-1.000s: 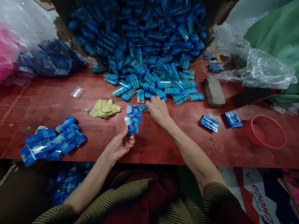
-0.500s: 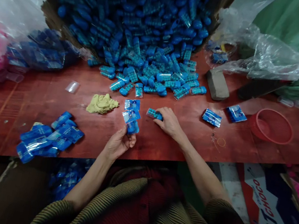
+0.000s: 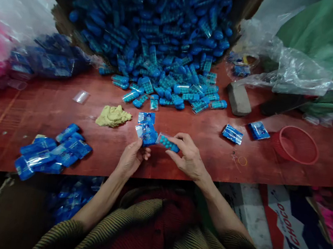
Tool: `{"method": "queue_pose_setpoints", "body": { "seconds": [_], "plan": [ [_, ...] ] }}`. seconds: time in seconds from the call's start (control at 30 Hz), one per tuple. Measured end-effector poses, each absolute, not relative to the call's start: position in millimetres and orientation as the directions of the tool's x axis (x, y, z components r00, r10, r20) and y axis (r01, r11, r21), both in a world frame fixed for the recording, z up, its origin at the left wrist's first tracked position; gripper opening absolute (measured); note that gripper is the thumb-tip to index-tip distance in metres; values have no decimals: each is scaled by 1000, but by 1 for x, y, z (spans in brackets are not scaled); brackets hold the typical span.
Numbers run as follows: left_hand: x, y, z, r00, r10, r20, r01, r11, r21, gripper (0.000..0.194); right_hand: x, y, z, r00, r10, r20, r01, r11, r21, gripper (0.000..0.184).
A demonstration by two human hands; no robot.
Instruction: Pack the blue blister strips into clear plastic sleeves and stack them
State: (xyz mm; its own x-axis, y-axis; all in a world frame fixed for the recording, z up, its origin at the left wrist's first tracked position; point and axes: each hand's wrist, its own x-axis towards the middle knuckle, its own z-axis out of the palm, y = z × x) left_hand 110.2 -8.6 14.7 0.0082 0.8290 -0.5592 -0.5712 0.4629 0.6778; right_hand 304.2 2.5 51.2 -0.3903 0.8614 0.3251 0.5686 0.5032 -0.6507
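My left hand (image 3: 132, 158) pinches a blue printed packet (image 3: 149, 137) between thumb and fingers near the table's front edge. Another blue printed packet with clear film (image 3: 146, 117) lies just beyond it, partly overlapped. In my right hand (image 3: 191, 158) is a clear tube of turquoise balls (image 3: 166, 142) with a blue end, held by thumb and fingertips. The tube's clear end points left and comes close to the packet; whether they touch I cannot tell.
A large box spills blue-capped tubes (image 3: 166, 84) onto the red table (image 3: 112, 149). To the left are a yellow-green cloth (image 3: 114, 116) and a pile of blue packets (image 3: 54, 151). Rightward sit a grey block (image 3: 239, 99), two packet stacks (image 3: 232, 133) and a red basket (image 3: 296, 155).
My right hand has brought the tube toward me, next to the packet in my left hand. The packet in my left hand now sits more open and flatter above the fingers.
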Motion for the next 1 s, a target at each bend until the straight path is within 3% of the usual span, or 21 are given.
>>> {"method": "queue_pose_setpoints", "body": {
  "seconds": [0.3, 1.0],
  "plan": [
    [111, -8, 16, 2, 828, -561, -554, 468, 688, 37, 306, -4, 46, -419, 851, 317, 656, 525, -542, 37],
    [104, -5, 20, 20, 877, -479, -448, 437, 780, 41, 313, -5, 35, -397, 842, 367, 529, 536, -658, 32]
  ]
}}
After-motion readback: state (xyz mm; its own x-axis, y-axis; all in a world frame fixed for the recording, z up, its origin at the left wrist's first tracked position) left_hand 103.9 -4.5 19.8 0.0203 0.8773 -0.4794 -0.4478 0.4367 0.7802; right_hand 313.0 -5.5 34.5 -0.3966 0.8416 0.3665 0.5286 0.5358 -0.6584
